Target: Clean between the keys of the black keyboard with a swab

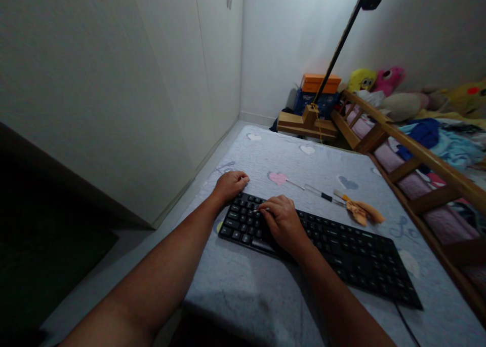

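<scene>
My table (246, 281) wears a pale grey-blue cover printed with hearts: a pink heart (278, 178) near the middle, white ones towards the far edge, a grey one to the right. A black keyboard (357, 263) lies slantwise across it, its cable (407, 324) running off the near side. My left hand (230, 186) rests by the keyboard's far left corner, fingers loosely curled; I can't tell if they hold anything. My right hand (283, 223) is over the left part of the keys, thumb and fingers drawn nearly together; whether something small sits between them is unclear.

Beyond the keyboard lie a thin stick (295, 185), a wire-ended tool (326, 197) with a black grip, and a crumpled orange cloth (362, 213).

Pale cupboard doors (182, 73) rise on my left, meeting a plain wall (281, 33). Past the table's far end, a wooden stand (307, 121) carries a slanting dark pole (341, 43), with an orange box (321, 82) on a blue box (304, 101) behind. To my right runs a wooden bed rail (419, 147), with yellow and pink plush toys (389, 81) and rumpled blue fabric (423, 134) beyond it.
</scene>
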A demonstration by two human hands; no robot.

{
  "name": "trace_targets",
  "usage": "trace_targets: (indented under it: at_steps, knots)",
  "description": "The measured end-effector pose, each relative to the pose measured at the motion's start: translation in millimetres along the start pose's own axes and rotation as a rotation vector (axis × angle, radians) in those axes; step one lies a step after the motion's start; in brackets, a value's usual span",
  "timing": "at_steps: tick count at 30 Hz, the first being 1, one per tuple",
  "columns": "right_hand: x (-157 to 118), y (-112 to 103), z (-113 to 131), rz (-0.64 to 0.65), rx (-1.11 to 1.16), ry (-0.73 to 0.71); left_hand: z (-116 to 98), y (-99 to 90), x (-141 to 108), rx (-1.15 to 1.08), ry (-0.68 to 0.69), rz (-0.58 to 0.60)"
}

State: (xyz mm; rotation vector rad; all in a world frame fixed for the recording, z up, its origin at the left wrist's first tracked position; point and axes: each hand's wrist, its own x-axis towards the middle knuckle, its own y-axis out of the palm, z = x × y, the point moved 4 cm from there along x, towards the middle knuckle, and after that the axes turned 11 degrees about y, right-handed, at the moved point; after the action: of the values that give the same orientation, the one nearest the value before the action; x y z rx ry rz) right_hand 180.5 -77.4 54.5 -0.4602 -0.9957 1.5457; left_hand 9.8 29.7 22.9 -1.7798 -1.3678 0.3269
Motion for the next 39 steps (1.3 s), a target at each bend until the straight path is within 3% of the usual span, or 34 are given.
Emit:
trace_targets:
  at_steps: [12,39]
  knots:
    - [-5,-1,8,0.044,0.015,-0.038,-2,-1.0,0,-0.003,0.000,0.001]
    - [-4,-7,-5,-0.043,-0.025,0.033,3,0.8,-1,-0.024,0.001,-0.006]
